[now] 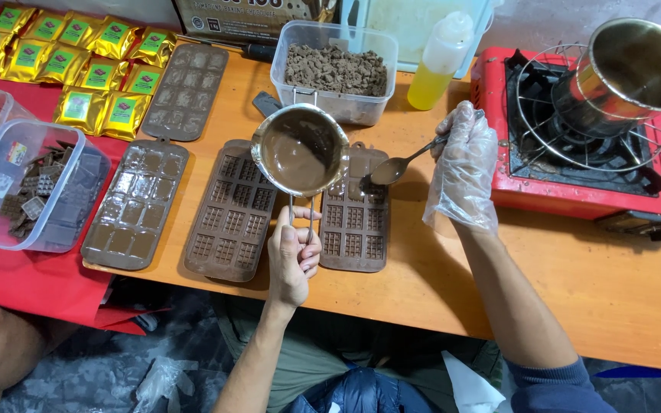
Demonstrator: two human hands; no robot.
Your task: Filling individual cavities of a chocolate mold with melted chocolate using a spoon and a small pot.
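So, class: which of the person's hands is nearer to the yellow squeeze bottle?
Right. The gloved right hand, holding a spoon, sits just below and right of the bottle. The left hand grips the small pot's handle, farther down and left.

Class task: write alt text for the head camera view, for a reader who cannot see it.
A person's bare left hand holds a small metal pot of melted chocolate over brown bar moulds on an orange table, while the gloved right hand holds a spoon beside it. A red camping stove stands to the right.
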